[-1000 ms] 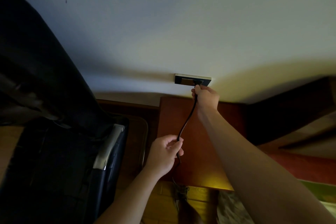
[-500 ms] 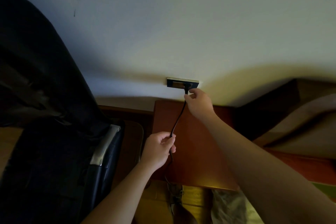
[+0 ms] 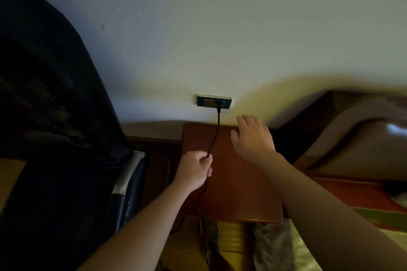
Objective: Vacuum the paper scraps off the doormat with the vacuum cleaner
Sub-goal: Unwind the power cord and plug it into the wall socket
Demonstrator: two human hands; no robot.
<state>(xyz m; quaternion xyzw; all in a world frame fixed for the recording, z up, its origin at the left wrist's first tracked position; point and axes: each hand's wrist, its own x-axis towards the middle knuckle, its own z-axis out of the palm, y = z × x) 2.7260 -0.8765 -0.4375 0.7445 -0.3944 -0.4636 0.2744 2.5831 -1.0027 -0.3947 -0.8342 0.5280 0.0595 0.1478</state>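
Observation:
A black power cord (image 3: 214, 136) runs from a plug (image 3: 219, 104) seated in the dark wall socket plate (image 3: 206, 101) down past a brown cabinet top. My left hand (image 3: 195, 170) grips the cord about halfway down. To the right of the cord hovers my right hand (image 3: 253, 137), fingers straight and relaxed, holding nothing, a little below the socket. The vacuum cleaner, the doormat and the paper scraps are out of view.
A reddish-brown cabinet top (image 3: 237, 185) stands against the white wall. A large black padded object with a silver trim (image 3: 130, 172) fills the left. Dark wooden furniture (image 3: 343, 130) lies to the right. Crumpled bags (image 3: 271, 246) sit on the floor below.
My right hand has let go of the plug, which stays in the socket, and has drawn back down to the right with fingers open. My left hand keeps its grip on the cord.

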